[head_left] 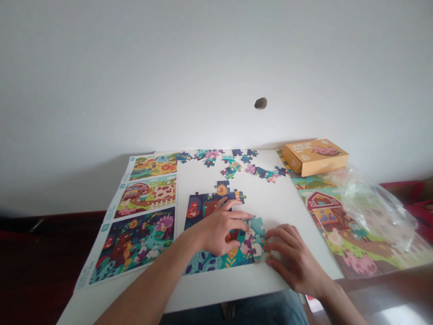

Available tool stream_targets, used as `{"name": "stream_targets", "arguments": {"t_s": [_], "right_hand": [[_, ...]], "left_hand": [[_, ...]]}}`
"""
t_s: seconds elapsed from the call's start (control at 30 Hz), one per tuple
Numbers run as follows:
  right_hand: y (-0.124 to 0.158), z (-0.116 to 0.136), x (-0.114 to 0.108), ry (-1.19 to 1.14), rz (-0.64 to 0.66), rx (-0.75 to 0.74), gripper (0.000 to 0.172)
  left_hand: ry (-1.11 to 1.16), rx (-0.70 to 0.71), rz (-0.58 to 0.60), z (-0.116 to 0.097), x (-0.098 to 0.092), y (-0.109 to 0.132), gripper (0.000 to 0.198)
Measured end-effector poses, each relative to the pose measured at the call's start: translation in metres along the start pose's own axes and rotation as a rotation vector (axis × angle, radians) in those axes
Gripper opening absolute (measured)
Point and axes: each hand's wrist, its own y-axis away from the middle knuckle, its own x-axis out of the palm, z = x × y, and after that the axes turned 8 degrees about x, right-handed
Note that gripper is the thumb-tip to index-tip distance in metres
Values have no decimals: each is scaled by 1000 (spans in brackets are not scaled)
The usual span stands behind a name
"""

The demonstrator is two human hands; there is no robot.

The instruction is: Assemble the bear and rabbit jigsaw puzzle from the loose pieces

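Observation:
A partly joined dark-blue and teal jigsaw (206, 205) lies in the middle of a white board (267, 198). My left hand (219, 228) lies on it with fingers stretched out, pressing near its middle. My right hand (292, 257) rests at the puzzle's right edge, its fingertips pinched on a teal puzzle piece (257, 231) with a white rabbit pattern that touches the joined part. Loose puzzle pieces (233, 162) lie scattered along the board's far edge.
A reference sheet (142, 212) with three pictures lies on the left. On the right a finished farm puzzle (338, 225) lies under a clear plastic bag (372, 203), with an orange puzzle box (314, 155) behind it. A white wall stands close behind.

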Motion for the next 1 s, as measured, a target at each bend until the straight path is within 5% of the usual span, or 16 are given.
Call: {"name": "stream_targets", "arguments": {"t_s": [0.17,0.8,1.0], "right_hand": [[0,0,2,-3,1,-6,17],[-5,17,2,-135,120,-70,25],[7,-5,-11,-105,70,-30,23]], "left_hand": [[-68,-11,-91,-7,16,-6,15],[-63,57,-43,-9,19,-9,34],[-29,39,-33,-9,17,-8,37]]}}
